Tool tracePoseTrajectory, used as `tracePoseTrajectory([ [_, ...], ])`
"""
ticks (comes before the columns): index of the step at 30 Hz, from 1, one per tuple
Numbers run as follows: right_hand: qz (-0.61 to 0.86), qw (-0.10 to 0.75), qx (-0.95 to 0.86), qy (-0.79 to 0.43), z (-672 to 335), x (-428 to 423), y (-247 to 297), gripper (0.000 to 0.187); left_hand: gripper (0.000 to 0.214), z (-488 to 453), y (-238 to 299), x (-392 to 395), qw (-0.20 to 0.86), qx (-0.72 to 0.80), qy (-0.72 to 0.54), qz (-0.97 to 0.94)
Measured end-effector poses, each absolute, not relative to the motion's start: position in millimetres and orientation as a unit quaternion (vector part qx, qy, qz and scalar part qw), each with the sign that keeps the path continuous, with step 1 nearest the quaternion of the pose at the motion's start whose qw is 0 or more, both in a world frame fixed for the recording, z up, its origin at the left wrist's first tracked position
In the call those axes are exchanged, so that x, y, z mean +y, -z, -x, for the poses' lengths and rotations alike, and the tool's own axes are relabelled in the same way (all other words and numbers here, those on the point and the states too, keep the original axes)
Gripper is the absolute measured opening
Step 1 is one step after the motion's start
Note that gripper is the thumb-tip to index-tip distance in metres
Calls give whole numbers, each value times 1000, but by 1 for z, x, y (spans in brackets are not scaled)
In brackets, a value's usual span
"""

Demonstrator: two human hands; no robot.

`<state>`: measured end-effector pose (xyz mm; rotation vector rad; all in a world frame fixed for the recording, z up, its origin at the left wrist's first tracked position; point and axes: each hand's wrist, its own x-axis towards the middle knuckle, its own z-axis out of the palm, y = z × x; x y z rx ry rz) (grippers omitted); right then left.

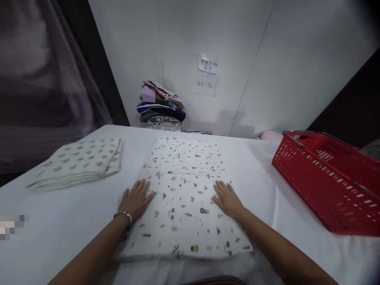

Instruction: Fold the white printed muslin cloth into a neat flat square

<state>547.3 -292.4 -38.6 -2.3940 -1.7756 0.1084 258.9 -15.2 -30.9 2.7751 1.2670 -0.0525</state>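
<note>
A white cloth [187,198] with a small scattered print lies partly folded over itself in front of me, a fold line crossing its middle. My left hand [136,198] rests flat along the cloth's left edge, fingers spread, a bracelet [124,215] on its wrist. On the opposite edge, my right hand [228,199] also lies flat with its fingers apart. Neither hand grasps anything. To the left sits a folded white cloth [81,158] with a grey-green leaf-like print.
A red perforated plastic basket [323,186] with a metal handle stands at the right of the white-covered table [255,162]. Beyond the far edge, a stack of folded fabrics [162,105] leans near the wall. Two paper notes [206,85] hang there. A curtain [44,71] is at left.
</note>
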Motion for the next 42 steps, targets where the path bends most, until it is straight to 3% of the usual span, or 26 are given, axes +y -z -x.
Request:
tracePoseTrajectory([
  [10, 816, 79, -570, -47, -510, -298, 21, 60, 64, -252, 19, -48, 48, 436, 22, -899],
  [17, 751, 98, -648, -88, -474, -313, 22, 56, 61, -242, 26, -91, 50, 327, 8, -944],
  [21, 750, 171, -631, -104, -473, -325, 20, 55, 54, -232, 20, -95, 105, 329, -5, -938],
  [27, 653, 293, -692, -95, -445, -360, 24, 39, 44, -189, 20, -135, 164, 226, -126, -952],
  [36, 643, 262, -716, -68, -425, -345, 19, 28, 29, -194, 26, -154, 168, 181, -160, -956],
  [42, 642, 224, -733, -27, -421, -342, 17, 39, 26, -207, 21, -157, 163, 227, -197, -940],
])
